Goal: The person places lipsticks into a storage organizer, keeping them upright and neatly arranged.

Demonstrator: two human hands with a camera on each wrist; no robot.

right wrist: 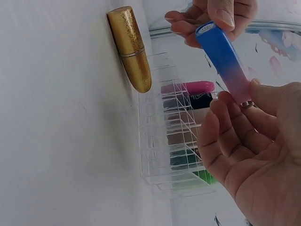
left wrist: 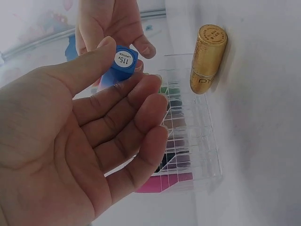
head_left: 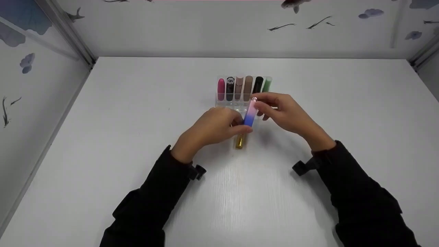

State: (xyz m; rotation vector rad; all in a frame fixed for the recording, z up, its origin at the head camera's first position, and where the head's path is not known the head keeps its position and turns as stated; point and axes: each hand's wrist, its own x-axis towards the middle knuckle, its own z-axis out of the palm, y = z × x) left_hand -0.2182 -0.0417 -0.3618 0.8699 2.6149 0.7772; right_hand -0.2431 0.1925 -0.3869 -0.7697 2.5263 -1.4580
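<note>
A lipstick (head_left: 250, 112) with a blue-to-pink tube is held between both hands, tilted, above the front of a clear organizer. My left hand (head_left: 219, 125) pinches its blue end between thumb and forefinger; in the left wrist view that end bears a round white label reading 115. At the pink end, my right hand (head_left: 283, 111) grips with thumb and fingers beside a small metallic tip (right wrist: 247, 103). A gold lipstick (left wrist: 208, 59) lies on the table below the hands, in front of the organizer, touched by neither hand.
The clear organizer (right wrist: 146, 160) holds a row of several lipstick tubes: a pink one (head_left: 221, 90), dark and brown ones, and a green one (head_left: 267, 84) at the right end. White panels with printed fish and flowers stand behind and left of the white table (head_left: 137, 103).
</note>
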